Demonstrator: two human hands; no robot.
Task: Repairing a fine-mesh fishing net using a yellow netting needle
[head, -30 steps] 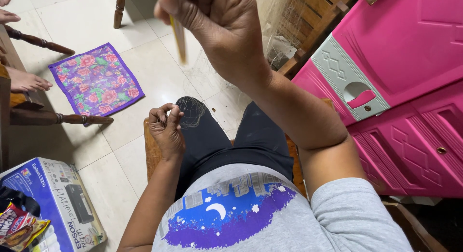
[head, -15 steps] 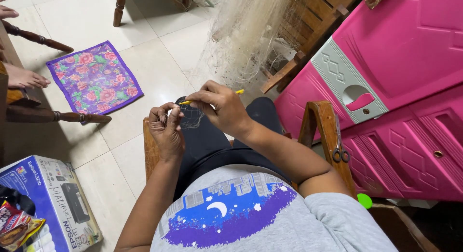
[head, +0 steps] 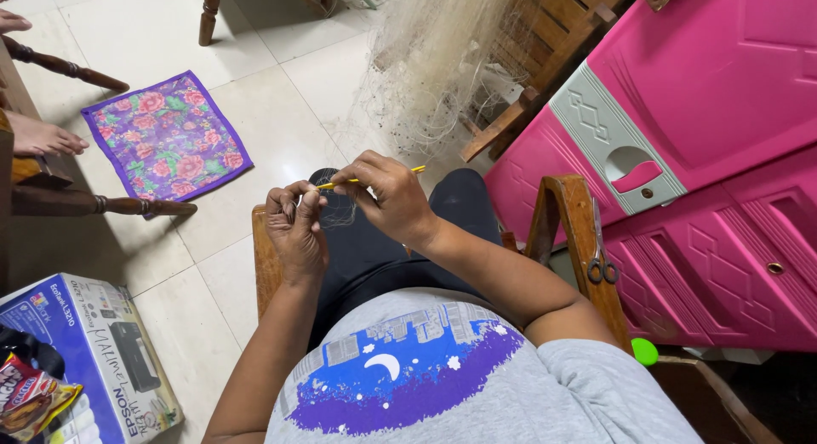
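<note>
right hand (head: 387,197): my right, closed in a pinch on a thin yellow stick-like needle (head: 372,179); needle lies roughly level, one tip poking out past the knuckles, other end towards my left hand.
left hand (head: 295,227): my left, fingers curled shut on a bit of fine pale netting (head: 338,207); thumb and fingertips just beside the needle's near end. I can't tell if they touch it.
netting: small dark-looking mesh patch sits between both hands over my lap in dark trousers; the bulk of the pale net (head: 434,65) hangs in a loose heap ahead of the right hand, draped near a wooden chair (head: 545,36).
seat: wooden armrest (head: 579,240) just right of my right forearm, with metal scissors (head: 600,248) hanging on it.
right side: pink plastic cabinet (head: 715,155) with grey latch panel, well apart from the hands.
left side: purple floral cloth mat (head: 166,138) on the pale tiled floor (head: 281,78), ahead-left of the left hand; another person's bare foot (head: 42,138) beyond it.
near left: blue printer carton (head: 94,350) below the left elbow, snack packet (head: 30,393) beside it.
small item: green round object (head: 644,351) under the right elbow, can't tell what.
</note>
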